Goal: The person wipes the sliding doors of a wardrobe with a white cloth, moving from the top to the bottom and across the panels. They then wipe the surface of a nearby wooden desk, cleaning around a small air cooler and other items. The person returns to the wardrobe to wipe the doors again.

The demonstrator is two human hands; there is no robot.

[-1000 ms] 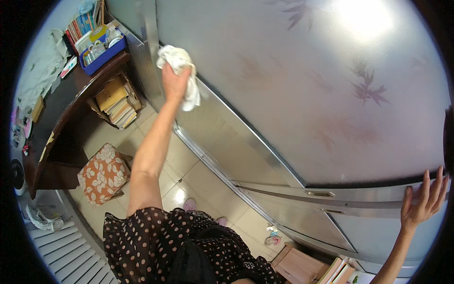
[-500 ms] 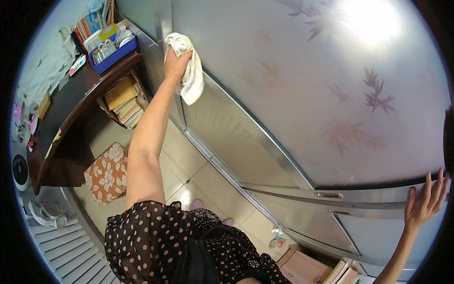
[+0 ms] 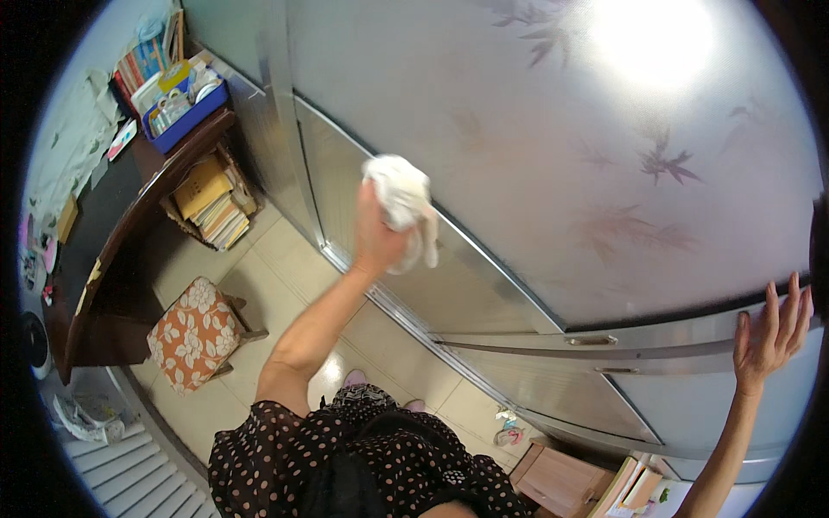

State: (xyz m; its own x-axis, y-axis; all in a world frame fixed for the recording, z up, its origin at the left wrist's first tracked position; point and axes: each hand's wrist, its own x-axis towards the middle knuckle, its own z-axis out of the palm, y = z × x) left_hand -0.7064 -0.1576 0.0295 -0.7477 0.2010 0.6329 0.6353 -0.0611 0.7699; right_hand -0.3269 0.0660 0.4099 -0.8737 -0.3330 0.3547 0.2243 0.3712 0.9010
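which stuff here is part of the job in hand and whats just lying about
In use:
- white cloth, held in the left hand
- frosted panel, right hand at its edge

Lying about:
- floral stool
- blue tray
- stacked papers

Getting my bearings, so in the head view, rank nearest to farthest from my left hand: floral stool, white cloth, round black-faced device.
1. White cloth, held in your left hand.
2. Floral stool, lower left of that hand.
3. Round black-faced device, at the far left.
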